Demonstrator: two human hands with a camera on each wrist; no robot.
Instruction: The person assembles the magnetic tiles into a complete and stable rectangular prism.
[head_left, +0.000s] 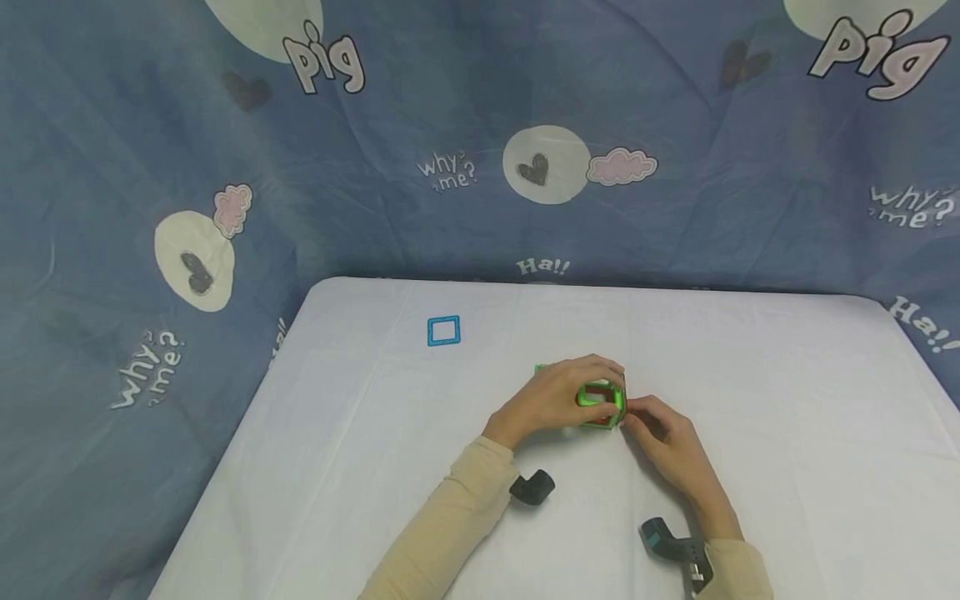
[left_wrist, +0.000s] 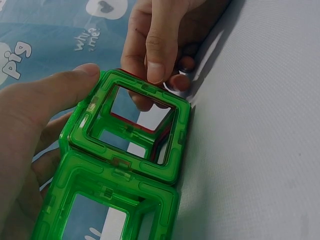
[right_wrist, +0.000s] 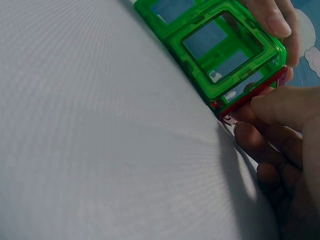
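Green see-through square magnetic tiles form a boxy structure (left_wrist: 122,172) standing on the white table. My left hand (head_left: 557,396) grips it from above and the left, thumb on the near side and fingers over the far side. A red magnetic tile (right_wrist: 253,94) stands upright against the structure's right end. With thumb and fingers, my right hand (head_left: 672,443) pinches this red tile at its edge, low by the tabletop. In the left wrist view, red edging also shows through the green frames. The left hand covers much of the structure in the head view.
A blue square tile (head_left: 443,331) lies flat toward the back left of the white table (head_left: 750,358). Black wrist-camera mounts (head_left: 532,487) stick out beside both wrists. A blue printed cloth (head_left: 450,100) hangs behind the table's back edge.
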